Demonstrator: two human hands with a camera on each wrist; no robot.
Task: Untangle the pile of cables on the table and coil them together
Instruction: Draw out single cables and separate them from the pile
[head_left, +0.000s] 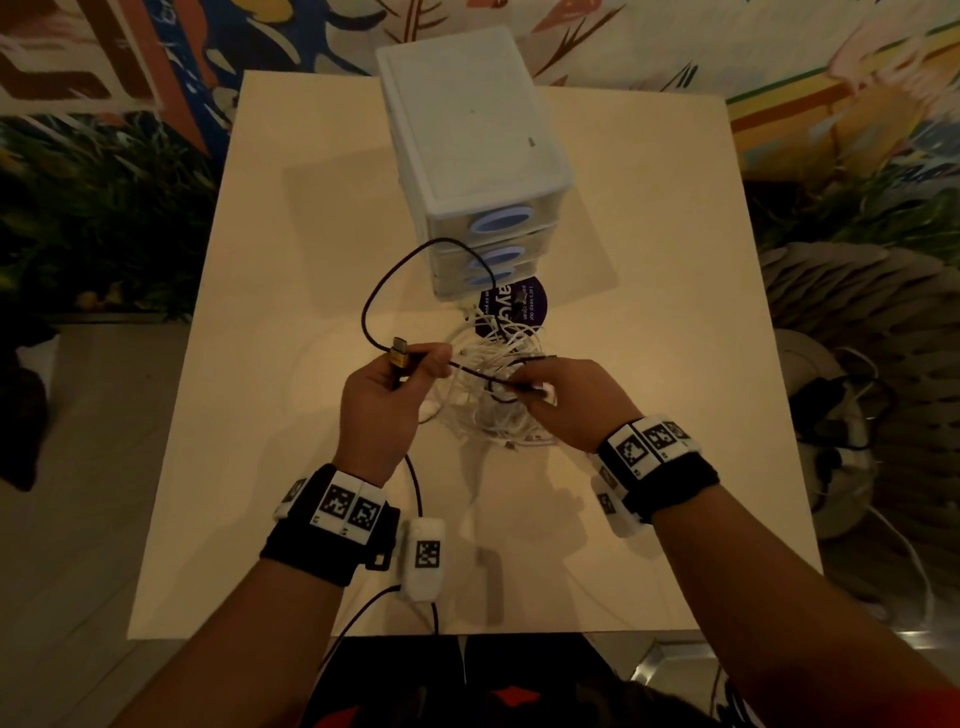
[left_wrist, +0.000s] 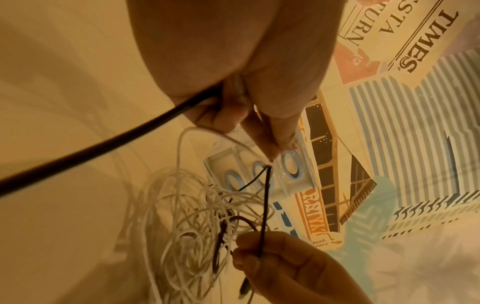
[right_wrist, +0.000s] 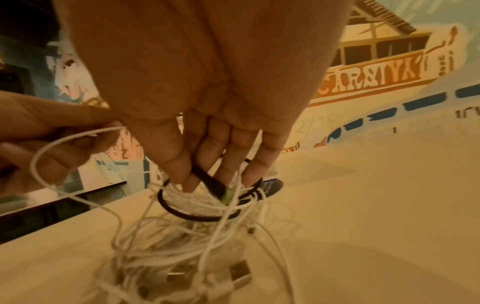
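A painted mural (left_wrist: 405, 102) is filling the wall behind, showing the words "TIMES" and "CARNIVAL" in part; other lettering is too cropped to read. A pale square counter (head_left: 322, 270) is carrying everything. At its far side a white drawer unit (head_left: 472, 150) is standing, with three drawers, each with one blue oval handle. Just in front of it a round purple sticker (head_left: 530, 306) is lying flat; its small white text is reading partly "Let's keep our", the rest too small to tell.

Between the sticker and the person, a tangled pile of thin white cables (head_left: 493, 384) is resting on the counter; how many strands cannot be told. Two silver USB plugs (right_wrist: 240, 273) are showing at its near edge. One black cable (head_left: 374, 291) is arching up from the pile in a loop and running between both hands.

The left hand (head_left: 387, 400) is hovering above the counter, its fingers (left_wrist: 228, 115) curling around the black cable's gold-coloured plug (head_left: 399, 356). The right hand (head_left: 566, 400) is sitting over the pile, its fingers (right_wrist: 182, 156) pinching the black cable near a green-tipped end (right_wrist: 226, 194). Each wrist is wearing one black band with square black-and-white markers.
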